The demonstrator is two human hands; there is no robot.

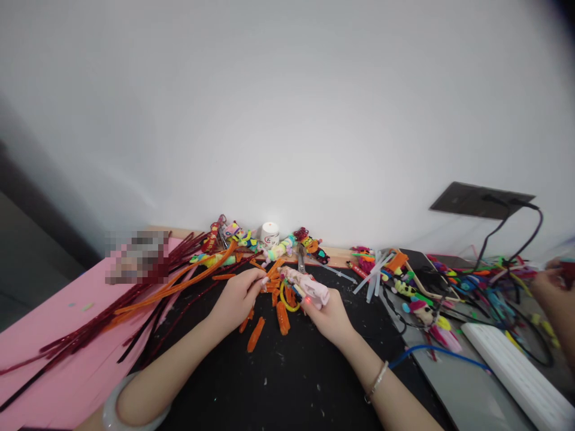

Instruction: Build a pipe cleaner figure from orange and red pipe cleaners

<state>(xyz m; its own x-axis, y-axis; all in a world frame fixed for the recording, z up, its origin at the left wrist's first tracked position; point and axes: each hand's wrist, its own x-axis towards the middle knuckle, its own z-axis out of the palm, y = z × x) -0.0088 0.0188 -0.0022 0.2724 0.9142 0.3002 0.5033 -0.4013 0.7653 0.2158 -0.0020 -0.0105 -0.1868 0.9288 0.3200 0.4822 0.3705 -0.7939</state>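
Observation:
My left hand [238, 296] is closed in a pinch above the black mat [269, 383]; whatever sits between its fingertips is too small to make out. Just to its right, my right hand [332, 317] is wrapped round what looks like a pale pink glue gun [317, 290], its narrow end pointing toward the left fingertips. A red light shows by the right thumb. Beneath the hands a yellow ring [290, 305] and short orange fuzzy pieces [256, 334] are partly hidden. Scissors [301, 260] lie just behind them.
Long dark red pipe cleaners [103, 305] stretch over the pink surface [54, 359] at left. Small pipe-cleaner figures and a white paper cup [270, 233] line the wall. To the right are translucent glue sticks [374, 278], a phone [424, 272], a power strip [512, 365] and another person's hand [554, 293].

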